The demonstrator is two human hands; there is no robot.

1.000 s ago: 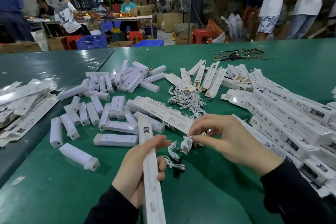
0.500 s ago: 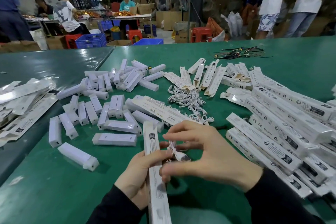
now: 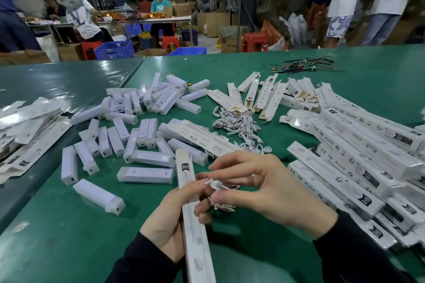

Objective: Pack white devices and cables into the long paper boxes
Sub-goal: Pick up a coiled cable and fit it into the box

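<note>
We see the left hand point(image 3: 170, 220) wrapped around a long paper box point(image 3: 194, 218) above the table point(image 3: 69, 236), while the right hand point(image 3: 264, 188) pinches a coiled white cable point(image 3: 218, 185) beside it.

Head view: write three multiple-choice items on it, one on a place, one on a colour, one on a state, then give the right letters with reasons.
1. Where is the stack of closed printed boxes?
A. on the person's right
B. on the person's left
C. on the floor

2. What colour is the table cover?
A. red
B. green
C. yellow

3. What is the left hand doing?
A. lying flat on the table
B. holding a long paper box
C. lifting a blue crate

Answers:
1. A: the stack lies beyond the right hand.
2. B: green shows all around the loose white devices.
3. B: its fingers curl round the box, while the right hand pinches a coiled white cable.
</note>
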